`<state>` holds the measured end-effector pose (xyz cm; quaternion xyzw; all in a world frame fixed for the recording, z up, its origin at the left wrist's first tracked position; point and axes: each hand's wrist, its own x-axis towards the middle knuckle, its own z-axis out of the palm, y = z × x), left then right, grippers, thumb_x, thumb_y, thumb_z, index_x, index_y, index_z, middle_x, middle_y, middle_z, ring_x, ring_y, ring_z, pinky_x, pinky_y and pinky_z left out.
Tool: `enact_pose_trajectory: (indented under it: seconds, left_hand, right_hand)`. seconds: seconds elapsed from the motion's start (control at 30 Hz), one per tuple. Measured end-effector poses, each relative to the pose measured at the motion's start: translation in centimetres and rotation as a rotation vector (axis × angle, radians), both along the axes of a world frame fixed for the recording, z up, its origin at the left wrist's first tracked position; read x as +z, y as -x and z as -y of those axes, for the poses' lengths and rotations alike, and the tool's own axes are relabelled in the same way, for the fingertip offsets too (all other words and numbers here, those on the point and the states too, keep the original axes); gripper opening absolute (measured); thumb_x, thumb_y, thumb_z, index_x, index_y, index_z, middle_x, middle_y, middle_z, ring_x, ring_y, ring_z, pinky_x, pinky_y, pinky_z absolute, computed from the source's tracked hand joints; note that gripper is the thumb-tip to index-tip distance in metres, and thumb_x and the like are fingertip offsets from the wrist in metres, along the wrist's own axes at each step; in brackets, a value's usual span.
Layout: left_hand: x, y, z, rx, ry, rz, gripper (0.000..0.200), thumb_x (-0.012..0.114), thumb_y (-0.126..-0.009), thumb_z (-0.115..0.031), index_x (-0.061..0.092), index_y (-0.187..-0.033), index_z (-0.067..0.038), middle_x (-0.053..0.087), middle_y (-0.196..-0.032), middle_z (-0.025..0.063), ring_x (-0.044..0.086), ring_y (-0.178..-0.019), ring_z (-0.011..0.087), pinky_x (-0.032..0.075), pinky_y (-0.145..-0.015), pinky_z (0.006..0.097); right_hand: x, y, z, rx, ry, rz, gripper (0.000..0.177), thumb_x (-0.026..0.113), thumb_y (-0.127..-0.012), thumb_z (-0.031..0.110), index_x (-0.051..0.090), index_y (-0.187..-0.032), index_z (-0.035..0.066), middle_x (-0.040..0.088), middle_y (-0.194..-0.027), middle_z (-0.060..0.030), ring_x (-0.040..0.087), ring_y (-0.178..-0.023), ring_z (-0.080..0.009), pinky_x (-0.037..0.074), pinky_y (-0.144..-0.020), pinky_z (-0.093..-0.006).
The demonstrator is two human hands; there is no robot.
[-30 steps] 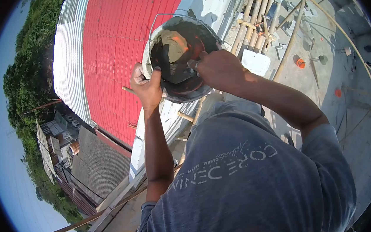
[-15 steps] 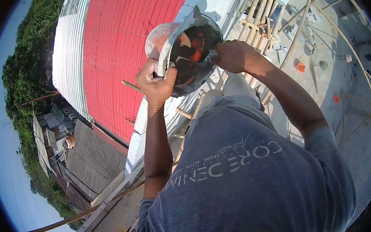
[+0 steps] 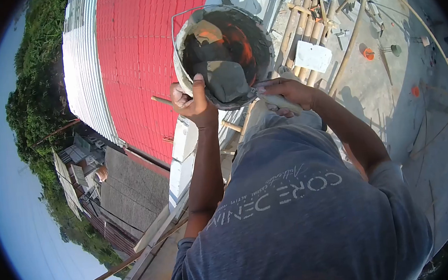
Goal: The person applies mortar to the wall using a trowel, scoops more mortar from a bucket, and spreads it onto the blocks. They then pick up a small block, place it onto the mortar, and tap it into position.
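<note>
A mortar-crusted bucket [image 3: 180, 64] is tilted so its mouth faces me, its thin wire handle lying over the far side. Orange light glows through part of its inner wall, and grey wet mortar [image 3: 212, 51] coats the inside. My left hand [image 3: 194, 101] is closed on the bucket's near-left rim, thumb over the edge. Closed around the handle of a trowel [image 3: 227, 80] is my right hand [image 3: 288, 96], just off the near-right rim. The trowel's broad grey blade reaches into the bucket mouth.
Below the bucket runs a white block wall [image 3: 183, 138] beside a red roof [image 3: 139, 67]. Bamboo poles [image 3: 299, 29] and a white board [image 3: 312, 56] lie to the right. Farther down are an orange bucket [image 3: 368, 54] and a concrete floor [image 3: 361, 105].
The bucket's mouth has turned more towards me and its wire handle has swung left. My right hand has drawn down and right, bringing the trowel blade into plain view.
</note>
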<state>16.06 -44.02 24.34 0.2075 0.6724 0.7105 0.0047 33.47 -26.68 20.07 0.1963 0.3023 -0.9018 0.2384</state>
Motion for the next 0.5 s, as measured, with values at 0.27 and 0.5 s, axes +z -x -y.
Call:
enact_pose_trajectory:
  seconds: [0.27,0.5]
  left_hand:
    - [-3.8,-1.4,3.7,0.124,0.115,0.443,0.009,0.061,-0.087,-0.01,0.054,-0.089,-0.006,0.06,-0.092,0.0039,0.06,-0.083,0.0142,0.052,-0.077,0.0338]
    - [-8.7,-1.8,5.0,0.23,0.418,0.723,0.017,0.065,-0.085,-0.012,0.06,-0.1,-0.01,0.064,-0.102,0.0042,0.066,-0.095,0.0193,0.058,-0.078,0.0368]
  right_hand:
    - [-4.1,-2.7,-0.1,-0.147,0.013,-0.041,0.047,0.059,-0.1,0.035,0.054,-0.136,0.005,0.054,-0.07,-0.0037,0.049,-0.047,-0.0101,0.04,-0.041,-0.0268]
    - [-12.0,-3.1,2.1,-0.187,-0.252,-0.001,0.04,0.067,-0.095,0.036,0.063,-0.123,0.008,0.054,-0.068,0.003,0.05,-0.052,-0.0057,0.041,-0.048,-0.0246]
